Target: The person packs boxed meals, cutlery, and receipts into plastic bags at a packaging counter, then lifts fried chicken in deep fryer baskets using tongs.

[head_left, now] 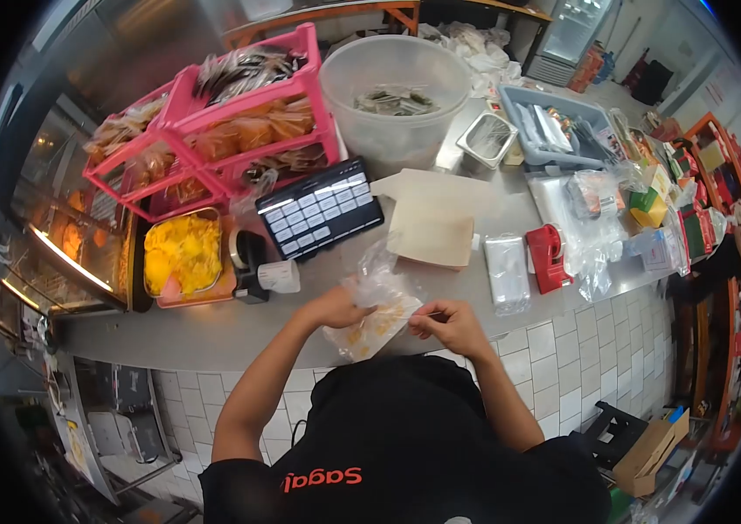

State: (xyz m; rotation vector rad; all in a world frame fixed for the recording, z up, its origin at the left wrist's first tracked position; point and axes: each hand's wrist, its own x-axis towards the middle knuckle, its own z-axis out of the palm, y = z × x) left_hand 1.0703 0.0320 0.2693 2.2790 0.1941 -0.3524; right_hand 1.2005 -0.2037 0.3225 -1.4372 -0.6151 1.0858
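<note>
At the front edge of the steel table I hold a clear plastic bag (370, 330) with pale yellowish-orange marks or bits on it; its contents are hard to make out. My left hand (340, 307) grips the bag's gathered upper part, some of its fingers hidden by the plastic. My right hand (449, 328) is closed in a pinch at the bag's right side, on what looks like a thin strand or edge of the plastic. Just beyond the bag lies an open cardboard box (432, 229).
Pink crates (248, 122) with wrapped food, a touch screen (320, 208) and a tray of yellow food (183, 253) stand left. A large clear tub (394, 105) is behind. On the right are a red tape dispenser (548, 259), plastic packs (506, 272) and a blue-grey bin (554, 127).
</note>
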